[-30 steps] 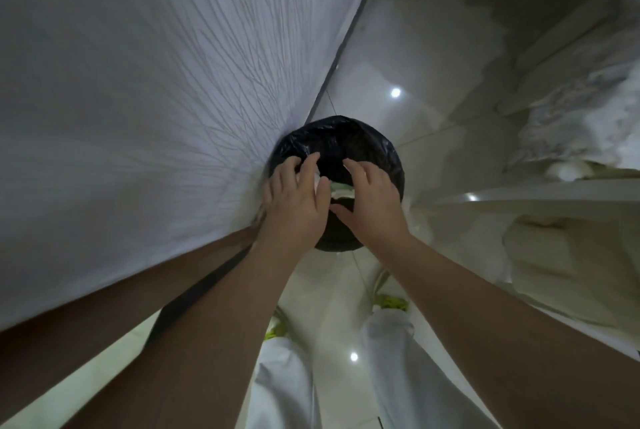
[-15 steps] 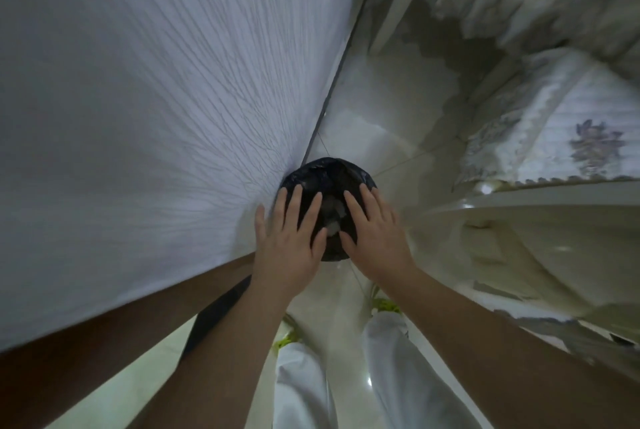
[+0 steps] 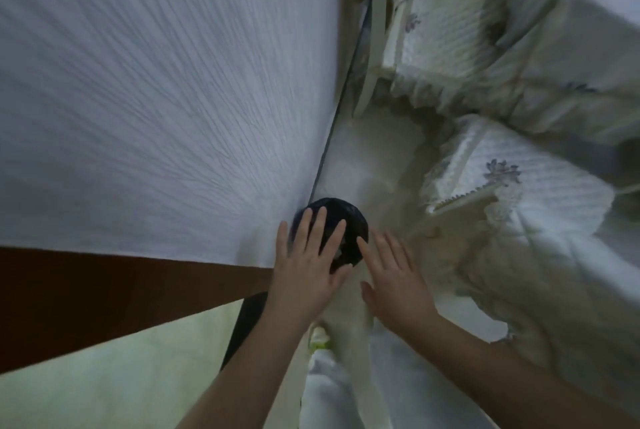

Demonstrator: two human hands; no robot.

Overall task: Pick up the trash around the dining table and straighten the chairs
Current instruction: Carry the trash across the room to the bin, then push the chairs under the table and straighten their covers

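Observation:
A round bin lined with a black trash bag (image 3: 346, 220) stands on the pale floor against the white wall. A pale scrap of trash (image 3: 338, 251) lies inside it. My left hand (image 3: 308, 265) hovers over the bin's near left side, fingers spread, holding nothing. My right hand (image 3: 394, 272) is just right of the bin, fingers apart and also holding nothing. To the right stand dining chairs with pale, flower-patterned seat covers, the nearer chair (image 3: 512, 193) close to my right hand and the farther chair (image 3: 446, 33) behind it.
A white textured wall (image 3: 156, 99) fills the left, with a dark brown band (image 3: 104, 297) below it. A table draped in pale cloth (image 3: 571, 82) rises at the upper right. My white trouser legs and green-soled shoes (image 3: 320, 338) are below the hands.
My head and both hands have risen away from the bin, which looks smaller now. The fingers that pressed trash into the bag have opened and spread. More of the chairs has come into view.

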